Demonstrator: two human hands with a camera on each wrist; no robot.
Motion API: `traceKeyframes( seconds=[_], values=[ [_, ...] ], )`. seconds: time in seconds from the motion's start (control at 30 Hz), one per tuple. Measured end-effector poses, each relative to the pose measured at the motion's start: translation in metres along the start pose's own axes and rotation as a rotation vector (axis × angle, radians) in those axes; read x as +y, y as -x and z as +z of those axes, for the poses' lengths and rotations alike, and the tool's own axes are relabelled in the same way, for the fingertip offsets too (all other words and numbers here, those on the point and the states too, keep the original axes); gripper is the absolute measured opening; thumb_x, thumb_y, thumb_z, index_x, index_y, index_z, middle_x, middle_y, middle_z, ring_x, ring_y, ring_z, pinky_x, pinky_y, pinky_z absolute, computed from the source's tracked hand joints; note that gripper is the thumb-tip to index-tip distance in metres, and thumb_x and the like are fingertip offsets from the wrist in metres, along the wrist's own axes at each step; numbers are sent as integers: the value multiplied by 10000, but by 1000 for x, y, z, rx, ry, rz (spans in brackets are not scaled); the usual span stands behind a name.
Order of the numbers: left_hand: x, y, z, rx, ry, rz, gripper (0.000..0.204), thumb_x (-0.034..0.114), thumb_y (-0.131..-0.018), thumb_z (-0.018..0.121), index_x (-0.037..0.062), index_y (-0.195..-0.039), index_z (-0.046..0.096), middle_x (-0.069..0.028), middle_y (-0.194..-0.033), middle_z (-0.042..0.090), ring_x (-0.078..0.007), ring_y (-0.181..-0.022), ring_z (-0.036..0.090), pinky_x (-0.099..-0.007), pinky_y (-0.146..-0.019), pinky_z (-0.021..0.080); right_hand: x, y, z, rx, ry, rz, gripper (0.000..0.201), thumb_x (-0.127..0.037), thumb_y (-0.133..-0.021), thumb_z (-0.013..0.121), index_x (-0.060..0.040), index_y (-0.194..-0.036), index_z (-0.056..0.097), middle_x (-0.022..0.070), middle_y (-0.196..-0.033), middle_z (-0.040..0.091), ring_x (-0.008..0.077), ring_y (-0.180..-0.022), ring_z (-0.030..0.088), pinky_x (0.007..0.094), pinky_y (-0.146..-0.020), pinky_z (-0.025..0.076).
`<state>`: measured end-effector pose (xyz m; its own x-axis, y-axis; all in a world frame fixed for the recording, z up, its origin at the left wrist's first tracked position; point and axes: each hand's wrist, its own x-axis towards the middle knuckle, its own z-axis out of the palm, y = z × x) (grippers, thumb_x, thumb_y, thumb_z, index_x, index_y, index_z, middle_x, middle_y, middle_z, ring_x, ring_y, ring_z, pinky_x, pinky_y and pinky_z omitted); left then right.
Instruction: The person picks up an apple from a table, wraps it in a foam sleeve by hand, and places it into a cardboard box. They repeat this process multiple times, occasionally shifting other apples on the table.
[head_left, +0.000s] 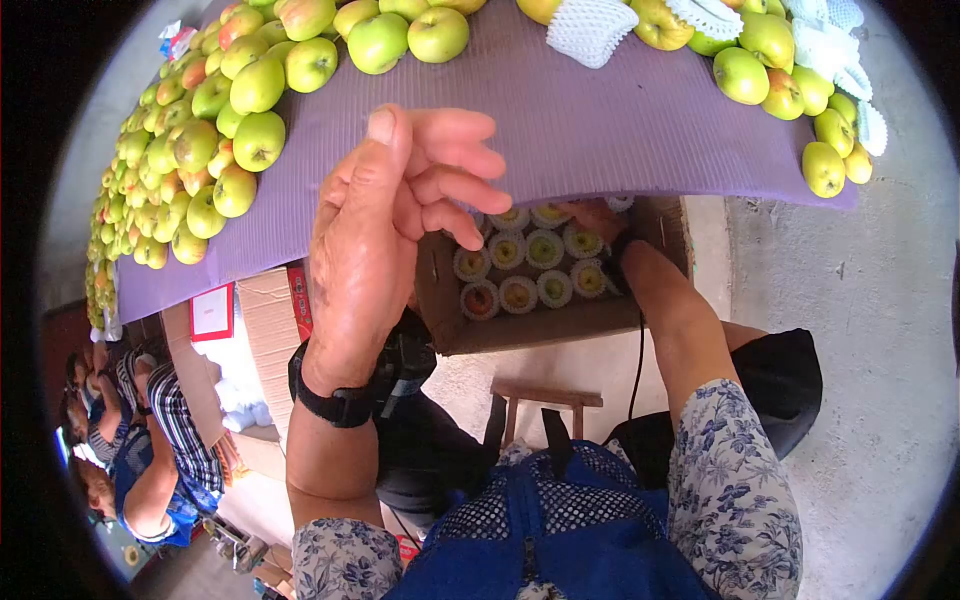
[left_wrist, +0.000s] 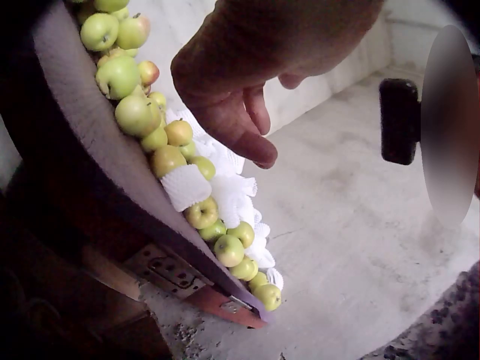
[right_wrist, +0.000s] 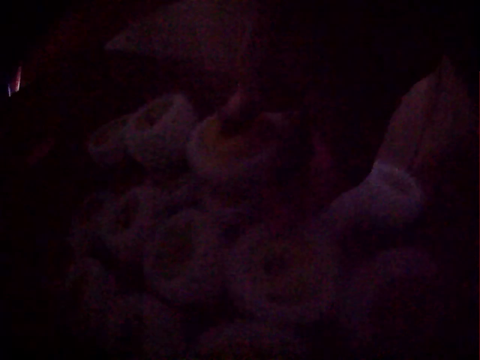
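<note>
My left hand is raised over the near edge of the purple-covered table, its fingers loosely bent and nothing in them. The left wrist view also has this hand, above the apples. My right hand reaches under the table edge into a cardboard box, over rows of apples in white foam nets. Very dark in the right wrist view, a fingertip meets the top of a netted apple. The table edge hides part of that hand, and I cannot tell whether it grips the apple.
Heaps of loose green-yellow apples cover the left of the purple table top. More apples and white foam nets lie at the right. A wooden stool stands before me, open cartons at left, people beyond.
</note>
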<state>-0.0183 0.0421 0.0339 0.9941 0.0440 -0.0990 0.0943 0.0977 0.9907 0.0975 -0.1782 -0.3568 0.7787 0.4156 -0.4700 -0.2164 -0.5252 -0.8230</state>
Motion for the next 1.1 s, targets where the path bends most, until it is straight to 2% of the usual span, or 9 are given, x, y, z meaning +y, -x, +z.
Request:
traceKeyframes(
  seconds=[0.27, 0.33, 0.57, 0.6, 0.67, 0.7, 0.77, 0.9, 1.1],
  values=[
    [-2, -8, -8, 3, 32, 39, 604, 485, -1001, 302, -49, -1120, 557, -145, -933, 634, -205, -768, 645, -286, -582, 504, 13, -14, -25, -133, 92, 253, 719, -543, -764, 680, -12, -1233, 556, 179, -1251, 564, 305, -1128, 550, 404, -973, 423],
    [-2, -12, -10, 29, 44, 81, 594, 476, -1002, 307, -50, -1119, 558, -142, -936, 634, -204, -768, 645, -284, -580, 505, 32, -23, -22, 8, 133, -192, 746, -580, -800, 624, 13, -1243, 532, 199, -1288, 537, 318, -1154, 537, 442, -993, 407],
    [-7, -20, -8, -14, 148, 98, 385, 339, -986, 451, 4, -1090, 610, -87, -890, 655, -167, -757, 650, -254, -576, 502, -99, 74, -41, -139, 631, -157, 486, -395, -824, 652, -84, -1193, 595, 192, -1280, 535, 359, -1127, 534, 457, -975, 414],
    [-6, -20, -4, -22, 136, 79, 362, 323, -981, 468, 10, -1087, 615, -78, -885, 657, -156, -749, 650, -247, -575, 501, -32, 66, -49, -128, 643, -163, 486, -395, -824, 652, -84, -1193, 595, 192, -1280, 535, 359, -1127, 534, 457, -975, 414],
    [-5, -21, 1, -36, 127, 78, 338, 306, -975, 486, 15, -1083, 621, -68, -881, 659, -145, -742, 650, -239, -575, 500, 54, -1, -34, -430, -24, -827, 542, -408, -828, 624, -62, -1240, 558, 197, -1127, 621, 346, -1038, 590, 459, -909, 460],
    [-5, -23, 3, -54, 135, 67, 322, 295, -972, 495, 20, -1078, 624, -59, -877, 658, -138, -740, 650, -235, -573, 500, 14, 68, -65, -424, -8, -835, 542, -408, -828, 624, -62, -1240, 558, 197, -1127, 621, 346, -1038, 590, 459, -909, 460],
    [-7, -26, 7, -75, 145, 71, 306, 284, -968, 503, 25, -1073, 626, -50, -874, 658, -130, -738, 649, -231, -571, 499, -171, 126, -27, -612, 860, -222, 410, -320, -849, 600, -41, -1150, 594, 162, -1067, 660, 318, -964, 622, 420, -844, 481],
    [-7, -29, 11, -89, 148, 41, 288, 273, -963, 513, 28, -1065, 626, -42, -871, 650, -128, -732, 648, -225, -564, 498, -260, 189, -37, -738, 807, -240, 363, -303, -881, 564, -34, -1123, 596, 136, -1036, 672, 291, -929, 632, 393, -814, 482],
    [-15, -35, 13, -20, 173, 29, 271, 261, -961, 515, 35, -1062, 623, -43, -872, 645, -137, -733, 642, -240, -566, 500, -298, 211, -83, -283, 492, -721, 241, -245, -853, 594, -33, -960, 632, 160, -874, 641, 343, -810, 623, 427, -721, 493]
  ],
)
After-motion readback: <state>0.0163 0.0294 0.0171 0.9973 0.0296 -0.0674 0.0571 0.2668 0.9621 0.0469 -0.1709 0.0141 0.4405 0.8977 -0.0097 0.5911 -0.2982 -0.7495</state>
